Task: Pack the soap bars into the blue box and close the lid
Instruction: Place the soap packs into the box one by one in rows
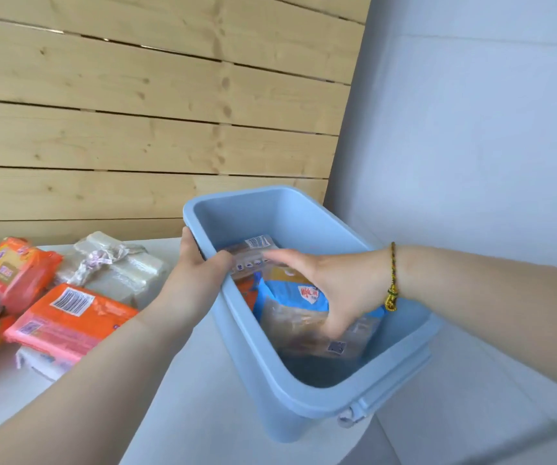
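Observation:
The blue box (304, 394) stands open on the white table, slightly right of centre. My left hand (200, 266) grips its left rim, thumb inside the wall. My right hand (334, 283) reaches into the box from the right and holds a brown soap pack with a blue label (307, 325), thumb low on its wrapper. Behind my fingers another pack with a barcode (253, 250) leans against the far inner wall. Orange soap packs (69, 317) and clear-wrapped pale bars (116, 263) lie on the table to the left.
A wooden plank wall rises behind the table. A pale blue panel (472, 146), possibly the box's raised lid, stands at the right. A white pack (40, 362) lies under the orange ones. A latch (349, 417) sits at the box's near corner.

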